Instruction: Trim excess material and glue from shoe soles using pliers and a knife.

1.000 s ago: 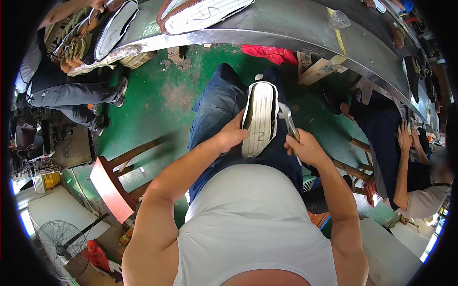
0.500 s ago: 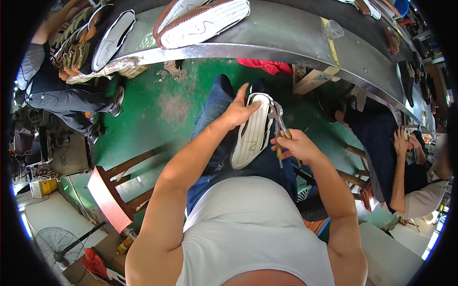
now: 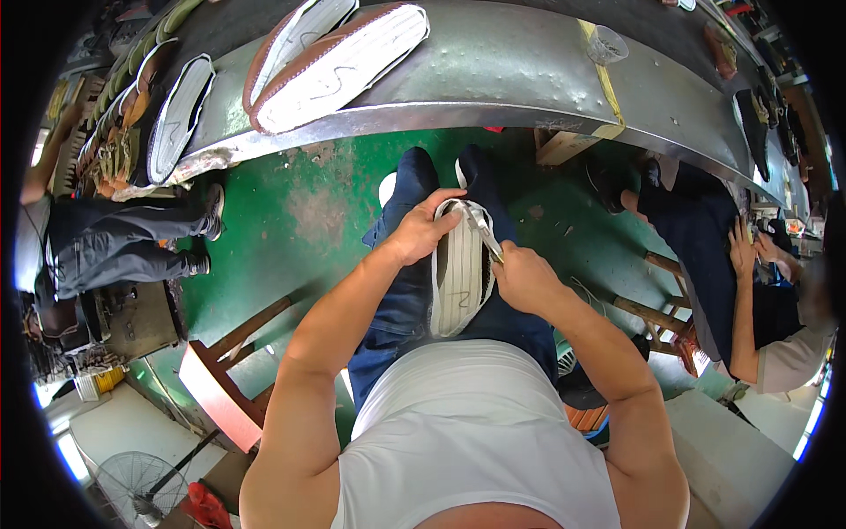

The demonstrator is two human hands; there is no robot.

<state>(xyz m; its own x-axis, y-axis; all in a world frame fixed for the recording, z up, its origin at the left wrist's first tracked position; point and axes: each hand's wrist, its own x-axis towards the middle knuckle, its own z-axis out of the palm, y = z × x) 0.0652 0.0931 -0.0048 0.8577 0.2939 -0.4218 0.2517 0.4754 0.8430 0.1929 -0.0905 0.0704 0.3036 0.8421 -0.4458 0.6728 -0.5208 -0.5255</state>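
Observation:
Across my lap lies an unfinished shoe, its pale ribbed bottom facing up and a dark upper showing along its sides. My left hand is closed round the shoe's far end, with the thumb on the bottom. In my right hand is a pair of metal pincers, their jaws at the right of the shoe's far end. Whether the jaws grip the edge there, I cannot make out. My right fingers hide most of the handles.
A metal-topped bench runs across the far side, bearing brown shoes with white bottoms and a clear cup. People stand at left and sit at right. A wooden stool and a fan are at left.
The pincers have turned from pointing toward me to lying along the shoe's far right edge, my right hand now over their handles. The shoe has shifted slightly toward me.

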